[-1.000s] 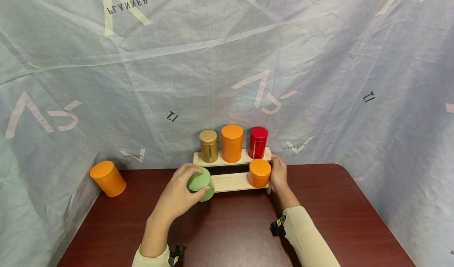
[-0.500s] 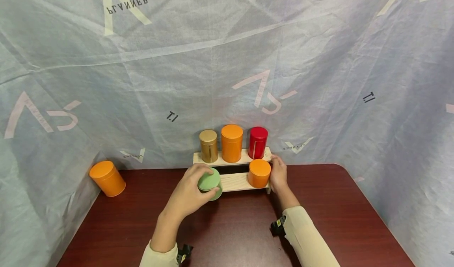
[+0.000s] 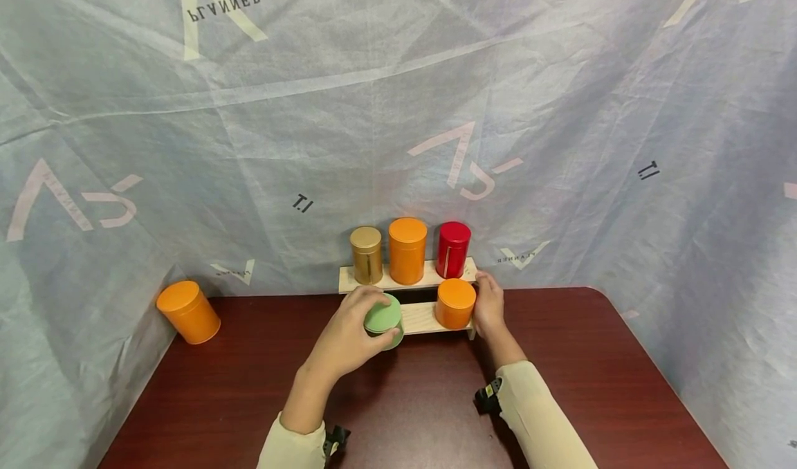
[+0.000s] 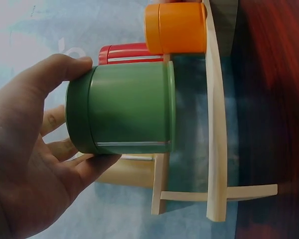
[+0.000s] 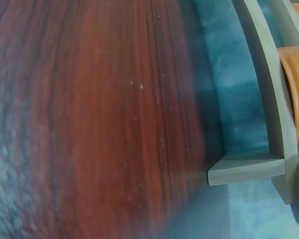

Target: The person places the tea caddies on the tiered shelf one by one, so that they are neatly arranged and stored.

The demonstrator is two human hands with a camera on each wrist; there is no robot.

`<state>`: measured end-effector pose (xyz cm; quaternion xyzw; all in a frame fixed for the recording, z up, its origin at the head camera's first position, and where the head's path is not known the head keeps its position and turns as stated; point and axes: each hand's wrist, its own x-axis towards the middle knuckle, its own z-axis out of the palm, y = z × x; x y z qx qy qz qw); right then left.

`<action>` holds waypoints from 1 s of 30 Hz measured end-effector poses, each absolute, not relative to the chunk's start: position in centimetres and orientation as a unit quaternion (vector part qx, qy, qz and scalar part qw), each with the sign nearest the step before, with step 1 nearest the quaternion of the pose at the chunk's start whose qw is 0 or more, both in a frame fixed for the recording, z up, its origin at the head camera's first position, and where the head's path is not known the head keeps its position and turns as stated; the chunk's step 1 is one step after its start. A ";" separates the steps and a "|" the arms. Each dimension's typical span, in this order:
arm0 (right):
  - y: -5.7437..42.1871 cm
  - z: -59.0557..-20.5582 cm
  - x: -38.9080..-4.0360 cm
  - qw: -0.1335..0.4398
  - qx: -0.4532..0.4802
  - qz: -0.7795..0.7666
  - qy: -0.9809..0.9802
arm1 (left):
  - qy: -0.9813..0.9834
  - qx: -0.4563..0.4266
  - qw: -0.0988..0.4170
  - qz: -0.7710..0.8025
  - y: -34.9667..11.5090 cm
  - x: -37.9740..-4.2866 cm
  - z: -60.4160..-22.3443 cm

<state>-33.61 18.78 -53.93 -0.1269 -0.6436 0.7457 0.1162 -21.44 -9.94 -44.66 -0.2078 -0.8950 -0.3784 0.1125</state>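
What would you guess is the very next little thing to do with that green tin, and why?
Probably lower the green tin onto the bare stretch of the lower shelf. The left hand holds it over that shelf's left part, beside the orange tin, while the right hand rests at the rack's right end.

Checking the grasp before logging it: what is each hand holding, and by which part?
The left hand grips the green tin by its lid end, thumb and fingers round the rim. The right hand rests against the rack's right end, holding no tin.
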 end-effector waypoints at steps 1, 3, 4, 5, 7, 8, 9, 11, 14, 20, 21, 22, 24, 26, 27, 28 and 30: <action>18.8 -53.9 -33.6 0.117 -0.127 0.745 -0.645 | -0.894 -0.209 0.112 -0.381 -9.8 -21.5 -44.7; 18.8 -53.9 -33.6 0.116 -0.126 0.744 -0.645 | -0.893 -0.212 0.109 -0.383 -9.6 -21.8 -44.8; 18.8 -53.9 -33.6 0.115 -0.127 0.745 -0.645 | -0.892 -0.213 0.108 -0.383 -9.5 -21.9 -44.9; 18.8 -53.9 -33.6 0.115 -0.127 0.746 -0.644 | -0.892 -0.214 0.107 -0.383 -9.4 -22.0 -45.0; 18.8 -53.9 -33.6 0.114 -0.127 0.747 -0.642 | -0.892 -0.217 0.107 -0.383 -9.2 -22.2 -45.1; 18.8 -53.9 -33.6 0.113 -0.126 0.748 -0.642 | -0.892 -0.217 0.106 -0.381 -9.1 -22.2 -45.2; 18.8 -53.9 -33.5 0.113 -0.126 0.748 -0.642 | -0.892 -0.217 0.106 -0.381 -8.9 -22.3 -45.3; 18.8 -53.9 -33.5 0.113 -0.125 0.748 -0.642 | -0.892 -0.216 0.105 -0.382 -8.7 -22.5 -45.4; 18.8 -53.9 -33.5 0.115 -0.125 0.748 -0.642 | -0.891 -0.212 0.099 -0.388 -8.2 -22.6 -45.5; 18.7 -54.0 -33.4 0.122 -0.124 0.748 -0.640 | -0.894 -0.216 0.088 -0.384 -7.3 -22.9 -46.2; 18.7 -54.0 -33.4 0.123 -0.123 0.749 -0.639 | -0.894 -0.216 0.088 -0.382 -7.2 -23.0 -46.4; 18.7 -54.0 -33.4 0.122 -0.123 0.752 -0.636 | -0.895 -0.216 0.087 -0.381 -7.0 -23.0 -46.5; 18.7 -54.1 -33.4 0.129 -0.116 0.756 -0.631 | -0.895 -0.214 0.085 -0.383 -6.7 -23.2 -46.7; 18.8 -54.5 -33.4 0.143 -0.099 0.768 -0.617 | -0.896 -0.213 0.084 -0.381 -6.4 -23.3 -46.8; 18.9 -54.7 -33.5 0.148 -0.089 0.772 -0.611 | -0.896 -0.212 0.084 -0.382 -6.3 -23.4 -46.9; 19.0 -54.9 -33.6 0.152 -0.082 0.775 -0.607 | -0.897 -0.212 0.084 -0.380 -6.2 -23.4 -47.0; 19.1 -55.3 -33.7 0.162 -0.069 0.781 -0.599 | -0.898 -0.211 0.086 -0.377 -6.0 -23.5 -47.1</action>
